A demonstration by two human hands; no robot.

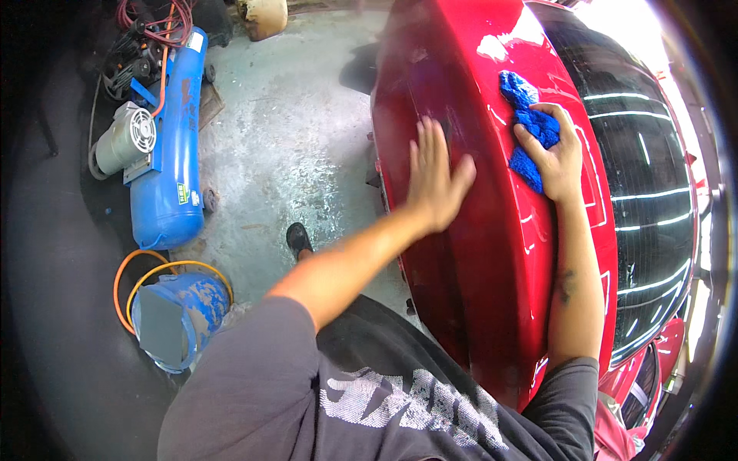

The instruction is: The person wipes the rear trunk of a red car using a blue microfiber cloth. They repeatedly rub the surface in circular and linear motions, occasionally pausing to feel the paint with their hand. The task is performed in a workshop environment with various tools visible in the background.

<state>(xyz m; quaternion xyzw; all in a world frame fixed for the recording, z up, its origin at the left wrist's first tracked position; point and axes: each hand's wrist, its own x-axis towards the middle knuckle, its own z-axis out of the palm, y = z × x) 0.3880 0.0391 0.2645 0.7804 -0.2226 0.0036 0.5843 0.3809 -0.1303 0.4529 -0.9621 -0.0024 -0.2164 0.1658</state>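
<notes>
A glossy red car body panel [492,253], curved at its edge, fills the space in front of me, with a dark rear window [638,169] beyond it. My right hand [560,157] grips a crumpled blue cloth [524,96] against the upper red surface; part of the cloth spreads out past the fingers. On the lower, darker red face my left hand [438,180] is open, fingers stretched and thumb apart, holding nothing. Whether its palm presses on the paint or hovers just over it, I cannot tell.
To the left stands a blue air compressor [165,184] with a grey motor [129,140]. Near it are a worn blue bucket [204,300], an orange hose [123,280] and red coiled hose [178,23]. My foot [298,237] rests on the grey floor [265,146] beside the car.
</notes>
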